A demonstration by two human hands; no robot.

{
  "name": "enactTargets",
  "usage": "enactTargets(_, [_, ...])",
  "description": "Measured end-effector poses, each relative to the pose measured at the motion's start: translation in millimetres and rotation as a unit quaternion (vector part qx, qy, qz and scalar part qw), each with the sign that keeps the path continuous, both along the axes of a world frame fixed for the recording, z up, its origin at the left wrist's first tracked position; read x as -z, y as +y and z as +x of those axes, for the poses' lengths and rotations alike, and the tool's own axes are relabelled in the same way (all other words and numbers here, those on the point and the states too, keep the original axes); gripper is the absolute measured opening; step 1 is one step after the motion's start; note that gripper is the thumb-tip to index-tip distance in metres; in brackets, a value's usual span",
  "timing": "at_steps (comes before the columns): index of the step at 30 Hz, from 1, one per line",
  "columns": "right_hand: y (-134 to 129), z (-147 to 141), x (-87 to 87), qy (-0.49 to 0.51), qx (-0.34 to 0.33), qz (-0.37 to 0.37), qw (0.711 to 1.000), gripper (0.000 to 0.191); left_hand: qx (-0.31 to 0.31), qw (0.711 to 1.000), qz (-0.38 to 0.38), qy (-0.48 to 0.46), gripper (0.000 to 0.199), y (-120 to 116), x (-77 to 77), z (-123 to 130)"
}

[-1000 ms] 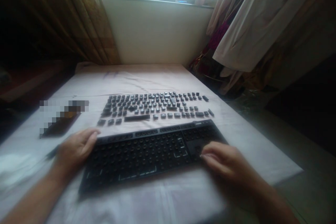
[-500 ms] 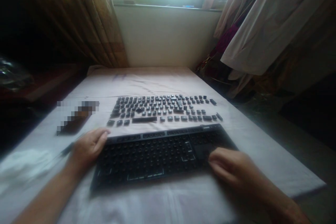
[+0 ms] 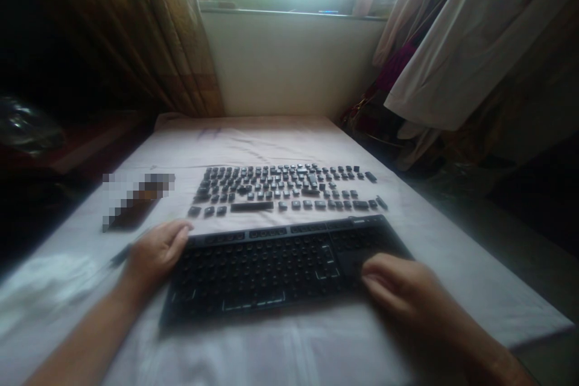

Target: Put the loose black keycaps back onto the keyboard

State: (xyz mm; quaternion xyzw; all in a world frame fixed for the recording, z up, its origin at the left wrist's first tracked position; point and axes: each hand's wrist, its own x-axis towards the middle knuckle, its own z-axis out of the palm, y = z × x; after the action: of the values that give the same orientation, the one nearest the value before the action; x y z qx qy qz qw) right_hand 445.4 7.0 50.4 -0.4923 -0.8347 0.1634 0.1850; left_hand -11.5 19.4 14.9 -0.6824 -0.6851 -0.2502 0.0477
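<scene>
A black keyboard (image 3: 271,268), its key caps off and the small posts showing, lies slightly askew on the cloth-covered table. At its upper left corner, my left hand (image 3: 156,250) is closed on the edge, thumb along the side. My right hand (image 3: 400,283) rests over the lower right part with curled fingers; whatever may be inside them is hidden. Just behind the keyboard, loose black key caps (image 3: 280,178) are laid out in rows. The long space bar cap (image 3: 252,207) sits in the row nearest me.
A dark object (image 3: 136,205), partly pixelated, lies on the left of the table. Nearer me are a crumpled white plastic bag (image 3: 49,289) and a dark cable end (image 3: 120,255). A curtain (image 3: 172,30) hangs left of the window, and clothes (image 3: 434,66) hang at right.
The view has shifted a little, so everything sits slightly further right. Both hands keep their places at the keyboard, and the key caps lie as before.
</scene>
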Motion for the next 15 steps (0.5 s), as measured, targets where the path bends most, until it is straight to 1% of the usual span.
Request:
enactTargets(11, [-2.6, -0.8, -1.8, 0.011, 0.012, -0.015, 1.000, 0.021, -0.004, 1.000, -0.008, 0.007, 0.046, 1.3, 0.3, -2.3])
enactTargets(15, [-4.3, 1.1, -4.4, 0.045, 0.016, -0.013, 0.999, 0.020, -0.009, 1.000, -0.015, 0.011, 0.044, 1.0, -2.3, -1.0])
